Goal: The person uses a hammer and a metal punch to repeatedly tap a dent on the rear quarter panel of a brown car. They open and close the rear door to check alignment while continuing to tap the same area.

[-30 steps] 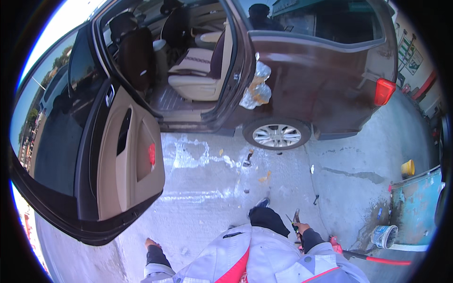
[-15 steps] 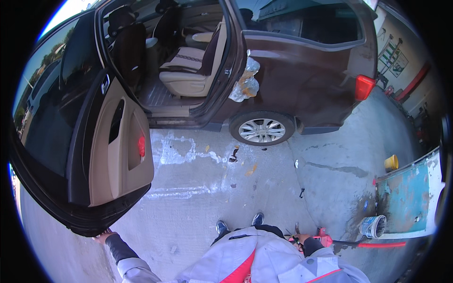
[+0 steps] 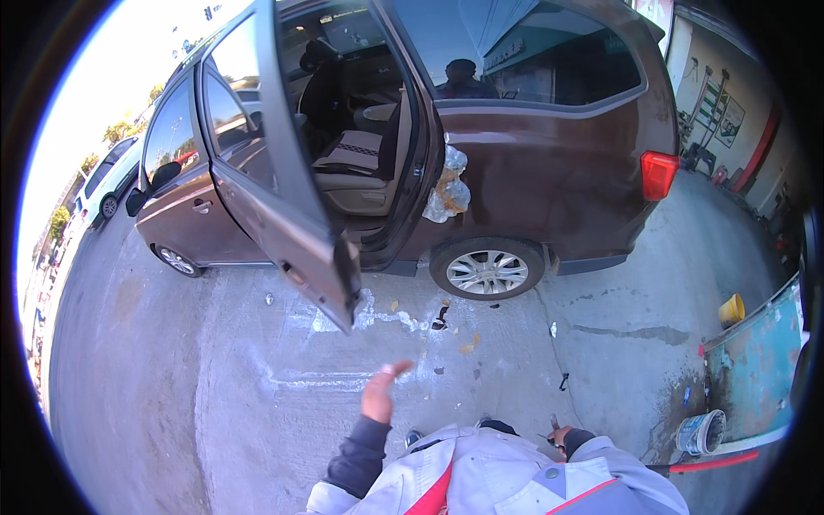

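Note:
The brown car's rear door [image 3: 283,227] stands partly open, blurred by motion, with its outer side showing. My left hand [image 3: 384,393] reaches forward over the concrete, fingers stretched out. A gap lies between it and the door's edge. Low by my right side is my right hand [image 3: 562,436], its fingers closed around something mostly hidden, with a thin dark end sticking out. A rough pale grey and tan patch [image 3: 446,187] marks the car body behind the door opening, above the rear wheel [image 3: 487,273]. Through the opening shows a beige seat [image 3: 348,159].
A white bucket [image 3: 701,432] stands at the right beside a worn teal panel [image 3: 755,360]. Farther back is a yellow bucket [image 3: 731,309]. A red strip [image 3: 717,463] lies near the right edge. Small dark scraps [image 3: 440,316] litter the concrete. A white car [image 3: 112,176] is at far left.
The rear door has swung from wide open toward the car body. My left hand has let go of its edge and moved right and forward. My right hand stays by my side.

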The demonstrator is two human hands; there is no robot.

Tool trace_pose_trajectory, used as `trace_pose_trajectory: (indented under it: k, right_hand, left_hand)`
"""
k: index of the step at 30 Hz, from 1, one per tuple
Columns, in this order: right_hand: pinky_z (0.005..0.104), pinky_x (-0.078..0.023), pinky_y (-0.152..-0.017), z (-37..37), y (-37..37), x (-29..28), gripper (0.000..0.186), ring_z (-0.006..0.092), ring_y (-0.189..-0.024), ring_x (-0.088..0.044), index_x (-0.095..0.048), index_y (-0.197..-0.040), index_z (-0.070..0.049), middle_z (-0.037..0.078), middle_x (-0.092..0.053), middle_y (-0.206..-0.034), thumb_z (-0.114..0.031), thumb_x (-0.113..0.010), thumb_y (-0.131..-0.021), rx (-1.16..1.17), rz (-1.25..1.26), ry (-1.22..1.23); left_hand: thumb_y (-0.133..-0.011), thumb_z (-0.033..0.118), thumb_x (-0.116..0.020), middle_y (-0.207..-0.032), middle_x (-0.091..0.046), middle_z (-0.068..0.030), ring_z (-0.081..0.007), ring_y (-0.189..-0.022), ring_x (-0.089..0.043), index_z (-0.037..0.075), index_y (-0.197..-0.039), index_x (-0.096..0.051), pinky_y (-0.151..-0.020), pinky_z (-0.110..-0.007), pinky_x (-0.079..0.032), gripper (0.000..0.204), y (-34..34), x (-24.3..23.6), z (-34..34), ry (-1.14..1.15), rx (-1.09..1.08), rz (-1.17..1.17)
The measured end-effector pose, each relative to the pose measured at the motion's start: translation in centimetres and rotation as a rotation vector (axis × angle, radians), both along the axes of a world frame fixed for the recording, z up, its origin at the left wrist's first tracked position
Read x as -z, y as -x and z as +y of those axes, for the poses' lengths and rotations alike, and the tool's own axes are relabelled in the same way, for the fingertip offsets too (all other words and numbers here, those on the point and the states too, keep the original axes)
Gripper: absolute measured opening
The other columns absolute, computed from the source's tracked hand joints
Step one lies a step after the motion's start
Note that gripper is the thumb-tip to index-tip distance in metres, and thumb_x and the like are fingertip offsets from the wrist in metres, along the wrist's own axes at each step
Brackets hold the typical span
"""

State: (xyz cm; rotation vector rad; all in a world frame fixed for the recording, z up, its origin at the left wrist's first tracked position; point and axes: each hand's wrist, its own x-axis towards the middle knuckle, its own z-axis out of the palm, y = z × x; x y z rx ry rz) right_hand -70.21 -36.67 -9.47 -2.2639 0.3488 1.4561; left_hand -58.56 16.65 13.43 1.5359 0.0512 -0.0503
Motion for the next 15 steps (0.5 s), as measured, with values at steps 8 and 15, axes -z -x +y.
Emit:
trace_pose_trajectory:
  k: [8, 15]
  right_hand:
    - [0.0376, -0.044, -0.045, 6.2, -2.8, -4.2, 0.05, 0.0195, -0.048, -0.057, -0.064, -0.072, 0.001, 0.009, -0.06, -0.061, -0.046, -0.077, -0.084, 0.812, -0.289, -0.092]
    - [0.0402, -0.048, -0.047, -1.3, 7.0, -1.5, 0.05, 0.0243, -0.047, -0.06, -0.068, -0.08, 0.003, 0.013, -0.064, -0.063, -0.046, -0.077, -0.084, 1.005, -0.248, -0.024]
  left_hand:
    - [-0.098, 0.042, -0.062, -0.117, -0.072, -0.0194, -0.0324, -0.115, -0.068, 0.005, -0.125, -0.066, -0.097, -0.04, -0.053, 0.046, 4.8, 14.3, -2.7, -0.732, 0.497, 0.381]
    - [-0.092, 0.052, -0.059, -0.124, -0.07, -0.0201, -0.0367, -0.119, -0.065, 0.01, -0.127, -0.068, -0.099, -0.047, -0.051, 0.055, 14.1, 25.2, 7.2, -1.207, 0.986, 1.073]
